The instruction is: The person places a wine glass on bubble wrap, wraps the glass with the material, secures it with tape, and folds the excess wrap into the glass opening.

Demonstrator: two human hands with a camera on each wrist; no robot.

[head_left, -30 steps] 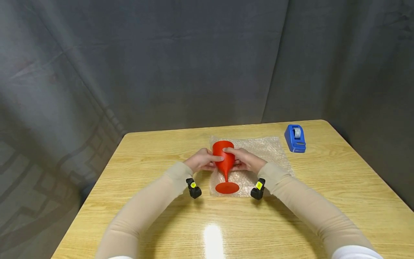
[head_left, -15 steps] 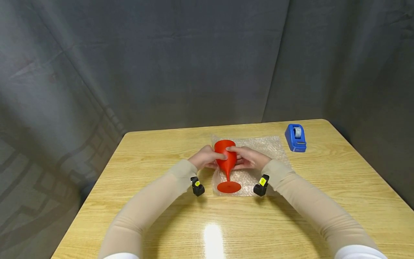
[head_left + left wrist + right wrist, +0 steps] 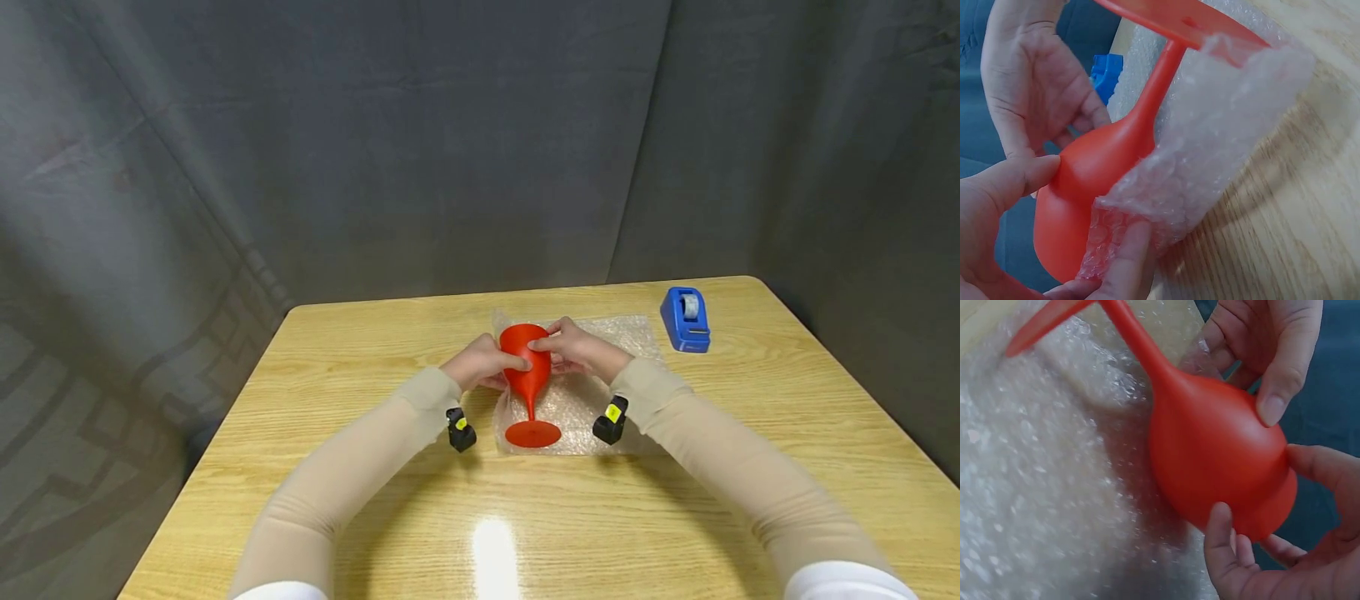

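A red plastic goblet (image 3: 531, 383) lies tilted over a sheet of bubble wrap (image 3: 577, 408), its bowl away from me and its round foot nearer. My left hand (image 3: 480, 364) holds the bowl from the left, thumb on top. In the left wrist view, the fingers of that hand press a raised flap of bubble wrap (image 3: 1210, 131) against the bowl. From the other side my right hand (image 3: 587, 348) grips the bowl near its rim. The right wrist view shows its thumb and fingertips touching the red bowl (image 3: 1216, 450).
A blue tape dispenser (image 3: 685, 325) with a clear roll stands at the back right, beyond the bubble wrap. The wooden table (image 3: 420, 542) ends at a grey curtain (image 3: 450, 167) behind and at the sides.
Both hands and the goblet have shifted slightly right. The right hand's fingers have moved up toward the rim of the bowl.
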